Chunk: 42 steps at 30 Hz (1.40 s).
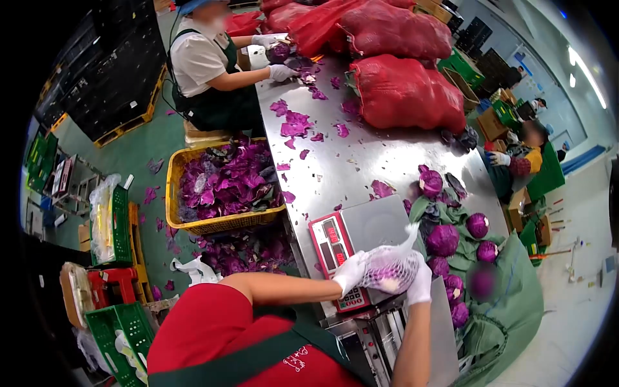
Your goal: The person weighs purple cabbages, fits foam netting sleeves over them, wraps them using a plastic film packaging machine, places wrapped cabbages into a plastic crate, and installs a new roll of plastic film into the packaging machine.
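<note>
Head camera: a steel table point(335, 171) is seen with a red-and-grey scale point(374, 222) at its near end; clock directions are taken from the scale unless stated otherwise.
Netted cabbage point(389, 267): held above the scale's near part, between four and five o'clock; purple shows through white mesh, and the loose tail of the net is pointed up toward one o'clock from the bundle. Whether any weight is borne by the plate cannot be told.
Left hand point(350, 274): white-gloved, closed on the bundle at its nine o'clock side, just beside the scale's keypad.
Right hand point(420, 282): white-gloved, closed against the bundle between three and four o'clock; its fingers are only partly seen.
Scale display: lit in red, the digits too small to be read.
Loose cabbages point(443, 240): clustered at three o'clock, some laid on green cloth point(506, 306), which is spread toward four.
Yellow crate point(219, 224): heaped with purple leaves point(225, 177), at ten o'clock.
Red mesh sacks point(409, 93): piled between twelve and one o'clock.
Co-worker point(200, 74): seated between ten and eleven o'clock; a cabbage point(278, 53) is handled in white gloves.
Another person point(525, 161): seen at two o'clock, beyond the table.
</note>
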Each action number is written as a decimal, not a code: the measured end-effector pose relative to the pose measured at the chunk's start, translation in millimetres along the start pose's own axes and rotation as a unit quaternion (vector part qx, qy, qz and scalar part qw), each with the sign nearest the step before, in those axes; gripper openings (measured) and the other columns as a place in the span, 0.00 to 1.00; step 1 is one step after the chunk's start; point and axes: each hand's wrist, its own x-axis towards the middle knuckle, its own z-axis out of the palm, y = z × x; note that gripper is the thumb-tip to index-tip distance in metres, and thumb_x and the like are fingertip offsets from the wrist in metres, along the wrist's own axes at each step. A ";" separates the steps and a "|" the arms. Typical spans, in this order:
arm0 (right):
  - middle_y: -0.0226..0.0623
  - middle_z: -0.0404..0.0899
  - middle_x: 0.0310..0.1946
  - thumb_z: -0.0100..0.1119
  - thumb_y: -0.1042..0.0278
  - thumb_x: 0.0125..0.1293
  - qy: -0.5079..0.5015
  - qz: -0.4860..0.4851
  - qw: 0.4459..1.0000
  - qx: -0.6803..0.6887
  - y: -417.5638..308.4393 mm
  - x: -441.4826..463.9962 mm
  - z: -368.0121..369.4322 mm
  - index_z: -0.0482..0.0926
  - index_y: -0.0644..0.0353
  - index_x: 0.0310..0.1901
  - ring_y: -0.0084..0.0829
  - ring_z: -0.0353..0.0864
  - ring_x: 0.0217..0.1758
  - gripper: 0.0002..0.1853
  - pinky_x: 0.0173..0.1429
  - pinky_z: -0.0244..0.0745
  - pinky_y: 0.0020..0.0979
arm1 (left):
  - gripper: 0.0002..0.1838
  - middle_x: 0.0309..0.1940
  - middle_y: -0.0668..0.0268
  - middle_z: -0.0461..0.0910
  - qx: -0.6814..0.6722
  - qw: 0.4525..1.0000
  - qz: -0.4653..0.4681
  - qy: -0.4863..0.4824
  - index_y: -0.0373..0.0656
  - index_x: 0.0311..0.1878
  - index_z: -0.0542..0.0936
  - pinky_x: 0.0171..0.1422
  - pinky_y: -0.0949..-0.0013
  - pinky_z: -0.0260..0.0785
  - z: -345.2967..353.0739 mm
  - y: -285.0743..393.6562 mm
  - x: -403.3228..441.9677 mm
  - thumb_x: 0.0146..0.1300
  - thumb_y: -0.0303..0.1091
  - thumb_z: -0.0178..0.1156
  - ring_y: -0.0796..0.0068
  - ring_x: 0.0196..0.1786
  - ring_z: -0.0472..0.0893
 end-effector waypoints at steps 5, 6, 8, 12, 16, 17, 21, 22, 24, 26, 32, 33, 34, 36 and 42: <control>0.40 0.82 0.40 0.43 0.67 0.72 0.089 -0.180 0.977 -0.067 -29.6 -122.1 52.8 0.79 0.72 0.46 0.30 0.81 0.43 0.17 0.52 0.75 0.30 | 0.28 0.60 0.60 0.72 -0.428 0.885 -0.098 -0.156 0.46 0.67 0.65 0.67 0.63 0.66 -28.8 71.4 -61.3 0.72 0.54 0.46 0.68 0.62 0.72; 0.41 0.82 0.40 0.43 0.67 0.73 0.090 -0.172 0.980 -0.034 -29.7 -137.7 56.0 0.79 0.73 0.47 0.30 0.81 0.44 0.17 0.52 0.75 0.30 | 0.31 0.61 0.61 0.72 -0.486 0.814 -0.199 -0.248 0.47 0.69 0.64 0.68 0.61 0.65 -49.6 103.0 -81.9 0.71 0.57 0.46 0.66 0.64 0.71; 0.41 0.82 0.41 0.43 0.67 0.73 0.064 -0.171 0.983 -0.021 -17.1 -159.7 40.3 0.79 0.73 0.47 0.29 0.80 0.46 0.17 0.55 0.74 0.29 | 0.31 0.58 0.63 0.75 -0.464 0.829 -0.226 -0.215 0.47 0.62 0.70 0.66 0.56 0.68 -57.0 108.4 -94.5 0.67 0.61 0.50 0.66 0.61 0.74; 0.40 0.81 0.41 0.43 0.67 0.72 0.000 -0.170 0.969 -0.179 -41.5 -236.1 38.2 0.78 0.73 0.43 0.30 0.79 0.43 0.17 0.51 0.72 0.30 | 0.37 0.68 0.60 0.66 -0.414 0.846 -0.229 -0.246 0.47 0.72 0.57 0.73 0.53 0.59 -75.8 90.6 -112.8 0.68 0.62 0.45 0.62 0.68 0.67; 0.43 0.81 0.36 0.48 0.67 0.69 -0.102 -0.002 0.991 0.089 -24.7 -286.7 8.5 0.78 0.73 0.43 0.31 0.81 0.36 0.15 0.44 0.76 0.28 | 0.36 0.67 0.54 0.65 -0.462 0.781 -0.225 -0.355 0.43 0.73 0.55 0.73 0.51 0.61 -71.9 86.0 -141.8 0.71 0.57 0.43 0.60 0.66 0.70; 0.44 0.81 0.36 0.50 0.66 0.69 -0.152 0.055 0.984 0.075 -16.7 -292.3 -9.8 0.78 0.73 0.44 0.30 0.82 0.34 0.15 0.42 0.77 0.28 | 0.34 0.64 0.49 0.69 -0.459 0.790 -0.265 -0.309 0.40 0.70 0.60 0.71 0.50 0.63 -66.7 76.3 -146.7 0.71 0.57 0.43 0.58 0.64 0.72; 0.37 0.82 0.36 0.57 0.64 0.68 -0.349 0.127 0.927 -0.050 -9.8 -329.6 -52.2 0.77 0.70 0.53 0.25 0.81 0.38 0.19 0.47 0.76 0.26 | 0.39 0.55 0.42 0.75 -0.384 0.799 -0.230 -0.402 0.33 0.63 0.68 0.66 0.52 0.66 -35.5 70.5 -180.2 0.68 0.64 0.42 0.48 0.58 0.75; 0.36 0.82 0.35 0.58 0.63 0.67 -0.372 0.116 0.919 -0.060 -6.0 -338.4 -58.7 0.75 0.70 0.57 0.25 0.81 0.37 0.22 0.46 0.76 0.25 | 0.36 0.55 0.44 0.75 -0.393 0.785 -0.276 -0.391 0.32 0.62 0.68 0.66 0.52 0.67 -26.4 63.5 -187.4 0.70 0.60 0.43 0.51 0.59 0.76; 0.35 0.80 0.25 0.56 0.62 0.69 -0.349 0.008 0.936 0.041 5.8 -341.0 -78.0 0.74 0.69 0.57 0.23 0.79 0.26 0.21 0.35 0.76 0.23 | 0.33 0.56 0.47 0.75 -0.328 0.852 -0.252 -0.322 0.33 0.61 0.70 0.67 0.54 0.67 -0.9 82.3 -206.4 0.71 0.56 0.45 0.56 0.59 0.76; 0.34 0.80 0.24 0.54 0.63 0.70 -0.067 -0.049 0.983 0.164 23.4 -340.7 -77.7 0.77 0.67 0.47 0.23 0.79 0.25 0.14 0.34 0.76 0.24 | 0.18 0.45 0.53 0.82 -0.397 0.807 -0.306 -0.313 0.35 0.49 0.77 0.57 0.60 0.76 14.3 109.2 -221.3 0.71 0.42 0.50 0.64 0.46 0.83; 0.38 0.66 0.67 0.35 0.39 0.73 -0.138 0.128 0.900 0.392 77.9 -388.8 -95.2 0.61 0.56 0.69 0.37 0.65 0.68 0.33 0.73 0.57 0.44 | 0.18 0.39 0.51 0.83 -0.460 0.791 -0.237 -0.328 0.30 0.44 0.79 0.54 0.59 0.75 62.4 112.9 -251.7 0.60 0.37 0.54 0.59 0.41 0.84; 0.37 0.66 0.67 0.35 0.40 0.74 -0.115 0.064 0.925 0.356 74.8 -392.2 -97.4 0.61 0.55 0.69 0.37 0.66 0.68 0.32 0.73 0.58 0.44 | 0.20 0.39 0.52 0.83 -0.436 0.807 -0.202 -0.342 0.31 0.47 0.78 0.56 0.59 0.74 71.5 114.5 -254.1 0.59 0.39 0.55 0.60 0.42 0.83; 0.37 0.66 0.67 0.36 0.42 0.74 -0.092 0.031 0.927 0.362 74.2 -389.3 -104.5 0.62 0.54 0.69 0.37 0.67 0.67 0.31 0.72 0.60 0.44 | 0.23 0.45 0.50 0.79 -0.418 0.831 -0.136 -0.341 0.32 0.54 0.73 0.57 0.57 0.72 78.7 116.8 -254.9 0.60 0.39 0.52 0.58 0.49 0.80; 0.38 0.67 0.66 0.35 0.44 0.75 -0.034 -0.053 0.930 0.362 69.6 -381.3 -119.5 0.62 0.54 0.69 0.38 0.69 0.66 0.29 0.71 0.63 0.45 | 0.28 0.56 0.50 0.71 -0.371 0.877 0.017 -0.306 0.37 0.65 0.62 0.63 0.54 0.66 97.7 138.6 -256.6 0.66 0.43 0.46 0.57 0.59 0.72; 0.43 0.70 0.60 0.37 0.42 0.74 0.120 -0.396 0.902 0.122 -16.8 -323.2 -161.7 0.60 0.63 0.69 0.33 0.73 0.61 0.34 0.66 0.69 0.35 | 0.37 0.58 0.57 0.75 -0.321 0.827 -0.239 -0.394 0.37 0.63 0.69 0.66 0.56 0.66 174.4 204.7 -220.3 0.71 0.64 0.35 0.64 0.60 0.74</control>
